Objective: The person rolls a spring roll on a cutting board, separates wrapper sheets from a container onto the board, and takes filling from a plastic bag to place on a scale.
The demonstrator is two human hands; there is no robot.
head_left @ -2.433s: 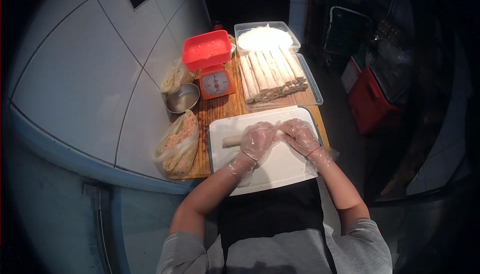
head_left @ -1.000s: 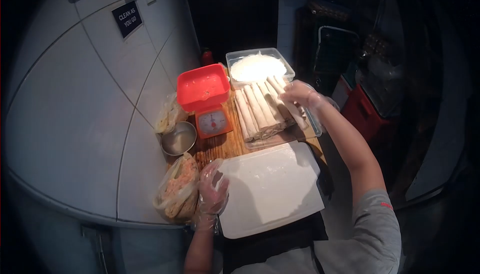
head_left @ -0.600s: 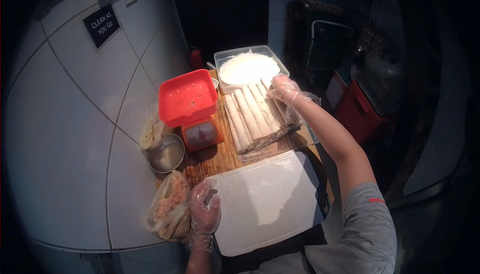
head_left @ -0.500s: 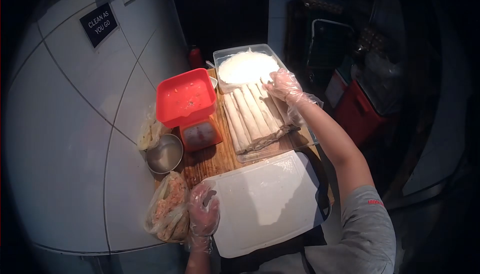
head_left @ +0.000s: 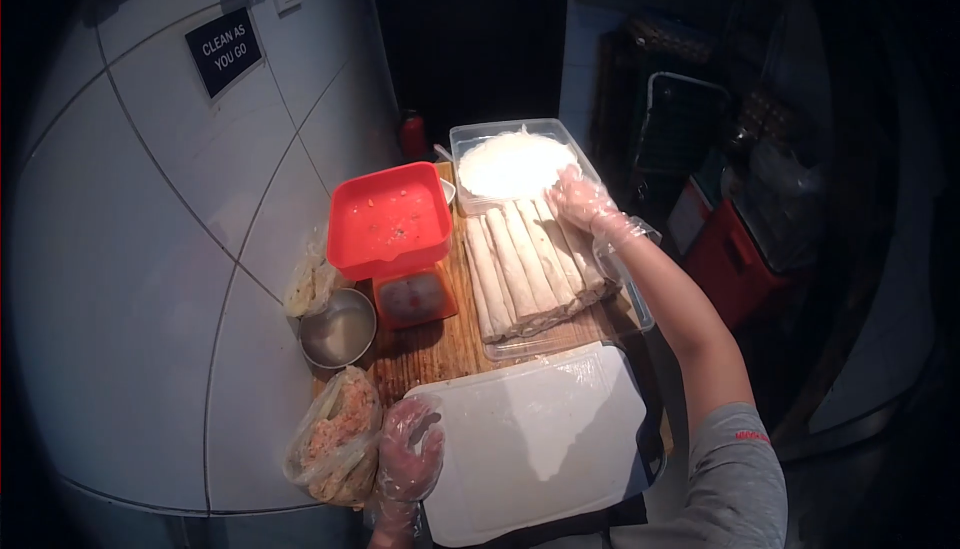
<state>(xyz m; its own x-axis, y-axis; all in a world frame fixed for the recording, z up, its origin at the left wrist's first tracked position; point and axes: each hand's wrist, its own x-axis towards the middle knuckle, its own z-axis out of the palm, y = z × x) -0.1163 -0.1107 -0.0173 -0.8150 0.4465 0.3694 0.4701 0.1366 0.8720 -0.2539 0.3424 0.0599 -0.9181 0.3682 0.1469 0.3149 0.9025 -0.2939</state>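
Note:
My right hand (head_left: 583,201), in a clear plastic glove, reaches over the right edge of a container of white wrappers (head_left: 515,164), its fingers bent at the edge of the stack; whether they pinch one is too blurred to tell. Just below it lie several long pale rolls (head_left: 520,259), stacked side by side on a clear lid (head_left: 510,349). My left hand (head_left: 412,449), also gloved, rests at the left edge of the white cutting board (head_left: 540,439), thumb apart from curved fingers, holding nothing. Beside it sits a plastic bag of orange-pink filling (head_left: 340,429).
A red tray (head_left: 390,217) sits on an orange scale (head_left: 415,299) at the table's left. Near the wall are a metal bowl (head_left: 338,329) and another plastic bag (head_left: 310,279). A red box (head_left: 735,264) stands on the floor at the right.
My hands have left the roll on the board. My right hand moved forward to the rolls, then on to the wrappers; my left moved to the board's left edge. The view has shifted.

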